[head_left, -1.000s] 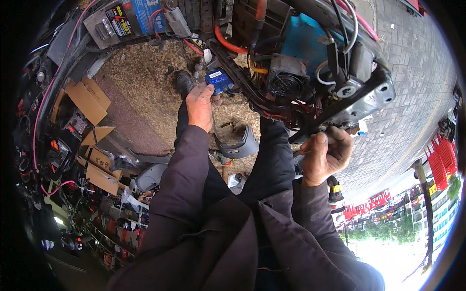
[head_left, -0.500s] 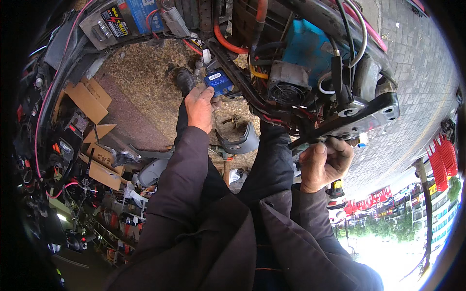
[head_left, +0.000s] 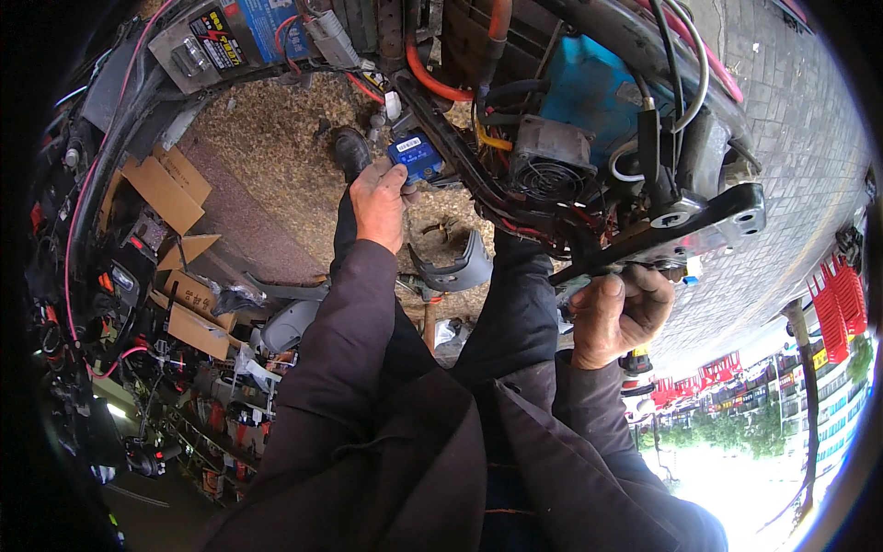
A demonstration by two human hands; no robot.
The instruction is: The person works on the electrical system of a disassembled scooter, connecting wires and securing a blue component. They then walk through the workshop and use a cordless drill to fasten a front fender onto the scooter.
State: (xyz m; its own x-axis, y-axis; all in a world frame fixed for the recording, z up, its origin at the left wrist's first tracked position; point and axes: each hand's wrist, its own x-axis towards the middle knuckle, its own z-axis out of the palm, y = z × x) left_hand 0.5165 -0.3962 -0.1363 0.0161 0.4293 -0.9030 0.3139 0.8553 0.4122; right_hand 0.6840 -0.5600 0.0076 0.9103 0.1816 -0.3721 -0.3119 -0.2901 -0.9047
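Note:
My left hand (head_left: 379, 204) is closed on the edge of a small blue box-shaped module (head_left: 416, 158) with a white label, thumb on top. The module sits beside the dark frame tube of a vehicle. My right hand (head_left: 622, 315) is raised under a black metal bracket (head_left: 676, 232) with round holes. Its fingers curl up against the bracket's underside, and whatever they grip is hidden there. Left of the bracket are a black cooling fan (head_left: 552, 175) and bundled wires, with a turquoise casing (head_left: 589, 97) above them.
Boxy batteries (head_left: 212, 46) stand at the upper left. Open cardboard boxes (head_left: 198, 317) lie on the left. Between my legs are a curved grey plastic cover (head_left: 460, 267), pliers (head_left: 440, 227) and a hammer (head_left: 429, 317). Orange cables (head_left: 428, 78) run along the frame. Brick paving (head_left: 800, 138) stretches right.
The bracket, fan and turquoise casing have shifted slightly right and down. My right hand has moved a little right with the bracket. My left hand stays on the module.

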